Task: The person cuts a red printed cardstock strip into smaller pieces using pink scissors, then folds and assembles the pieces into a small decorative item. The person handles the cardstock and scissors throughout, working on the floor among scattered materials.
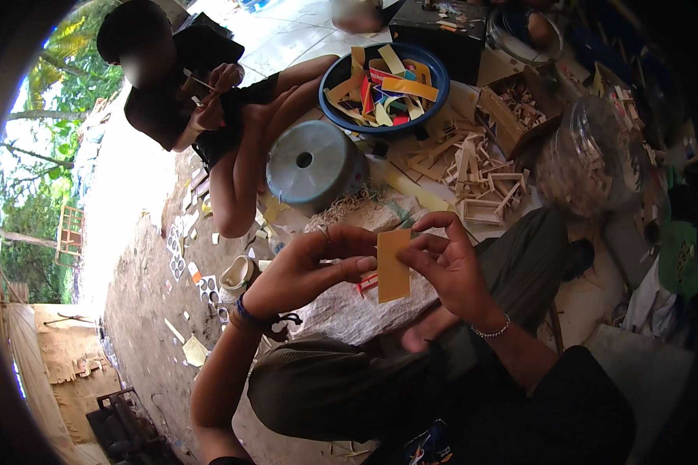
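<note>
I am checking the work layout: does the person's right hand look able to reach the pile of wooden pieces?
Probably yes: the pile of wooden pieces lies just beyond the right hand, with nothing apparently blocking the way, though that hand holds a yellow card.

Wears a black, loose-sleeved cloth top (pixel 585 395), bearing low down a small multicoloured print (pixel 430 446) too blurred to make out. Wears loose, dark olive-grey cloth trousers (pixel 326 391) too. Sports on the left hand (pixel 306 267) a thin silver-coloured ring (pixel 323 231) and, behind it, a dark blue corded band (pixel 254 314) with dark trailing ends. Adds, behind the right hand (pixel 450 267), a slim silver-coloured beaded bracelet (pixel 492 331).
</note>
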`<move>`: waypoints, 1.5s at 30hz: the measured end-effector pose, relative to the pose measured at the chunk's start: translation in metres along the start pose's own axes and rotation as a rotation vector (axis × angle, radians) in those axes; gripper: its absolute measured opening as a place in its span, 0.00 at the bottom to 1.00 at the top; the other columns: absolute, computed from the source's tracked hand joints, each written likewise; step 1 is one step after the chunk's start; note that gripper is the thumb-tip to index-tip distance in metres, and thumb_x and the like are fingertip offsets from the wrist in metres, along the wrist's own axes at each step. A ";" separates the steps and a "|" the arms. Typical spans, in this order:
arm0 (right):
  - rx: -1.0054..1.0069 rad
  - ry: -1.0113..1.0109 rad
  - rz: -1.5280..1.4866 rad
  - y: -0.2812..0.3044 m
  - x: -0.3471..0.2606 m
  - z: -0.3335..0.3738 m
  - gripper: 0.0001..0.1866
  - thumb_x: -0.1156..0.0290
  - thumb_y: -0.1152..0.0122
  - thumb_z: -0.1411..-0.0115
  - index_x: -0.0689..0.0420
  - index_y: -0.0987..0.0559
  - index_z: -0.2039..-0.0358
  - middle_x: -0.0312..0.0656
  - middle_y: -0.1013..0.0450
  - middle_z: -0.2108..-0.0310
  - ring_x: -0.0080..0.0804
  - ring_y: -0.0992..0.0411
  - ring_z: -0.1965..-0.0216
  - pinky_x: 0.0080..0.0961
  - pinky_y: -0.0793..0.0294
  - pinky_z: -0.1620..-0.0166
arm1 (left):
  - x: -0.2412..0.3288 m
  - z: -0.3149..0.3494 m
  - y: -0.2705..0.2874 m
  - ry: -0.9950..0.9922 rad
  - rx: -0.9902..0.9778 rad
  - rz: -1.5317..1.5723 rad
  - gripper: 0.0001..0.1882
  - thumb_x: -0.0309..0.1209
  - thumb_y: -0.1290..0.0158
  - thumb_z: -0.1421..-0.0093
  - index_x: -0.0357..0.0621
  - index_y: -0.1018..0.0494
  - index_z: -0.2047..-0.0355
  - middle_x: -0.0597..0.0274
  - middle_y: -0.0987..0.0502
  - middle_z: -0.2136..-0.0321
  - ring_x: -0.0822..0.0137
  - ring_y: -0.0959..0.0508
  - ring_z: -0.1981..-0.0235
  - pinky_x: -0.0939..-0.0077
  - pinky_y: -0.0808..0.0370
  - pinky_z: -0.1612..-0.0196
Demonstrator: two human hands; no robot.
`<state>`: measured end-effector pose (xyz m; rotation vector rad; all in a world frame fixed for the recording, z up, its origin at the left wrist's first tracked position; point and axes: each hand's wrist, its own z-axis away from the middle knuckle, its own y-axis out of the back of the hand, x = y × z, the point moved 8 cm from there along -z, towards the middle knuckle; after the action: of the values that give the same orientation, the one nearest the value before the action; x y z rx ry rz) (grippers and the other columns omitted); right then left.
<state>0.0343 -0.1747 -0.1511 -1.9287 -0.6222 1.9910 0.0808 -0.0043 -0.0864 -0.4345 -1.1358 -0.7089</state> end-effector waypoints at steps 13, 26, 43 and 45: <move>-0.096 0.358 0.132 -0.032 -0.070 0.018 0.16 0.74 0.51 0.24 0.59 0.32 0.39 0.39 0.32 0.40 0.23 0.33 0.39 0.25 0.33 0.38 | 0.092 -0.003 -0.047 -0.500 0.246 -0.292 0.19 0.23 0.33 0.41 0.44 0.22 0.49 0.53 0.21 0.44 0.63 0.20 0.44 0.68 0.20 0.45; 0.045 0.219 -0.062 -0.009 -0.054 0.014 0.12 0.76 0.40 0.29 0.61 0.21 0.47 0.39 0.22 0.52 0.24 0.27 0.46 0.27 0.29 0.41 | 0.084 0.003 -0.034 -0.456 0.377 -0.316 0.17 0.20 0.36 0.40 0.42 0.19 0.50 0.57 0.14 0.59 0.66 0.13 0.60 0.76 0.17 0.57; -0.103 -0.009 -0.141 -0.013 -0.049 0.014 0.16 0.75 0.34 0.33 0.67 0.20 0.47 0.46 0.20 0.52 0.32 0.22 0.47 0.32 0.23 0.41 | 0.089 0.010 -0.038 -0.551 0.289 -0.543 0.13 0.18 0.33 0.45 0.41 0.16 0.59 0.58 0.16 0.63 0.67 0.15 0.62 0.74 0.18 0.60; -0.096 0.010 -0.083 -0.011 -0.049 0.014 0.16 0.75 0.33 0.34 0.68 0.20 0.48 0.47 0.20 0.53 0.32 0.21 0.48 0.32 0.22 0.42 | 0.090 0.010 -0.039 -0.551 0.293 -0.551 0.13 0.18 0.32 0.46 0.42 0.15 0.59 0.58 0.16 0.63 0.66 0.15 0.62 0.74 0.18 0.60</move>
<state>0.0221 -0.1915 -0.1031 -1.9325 -0.7955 1.9331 0.0686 -0.0515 -0.0010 -0.0518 -1.8910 -0.9058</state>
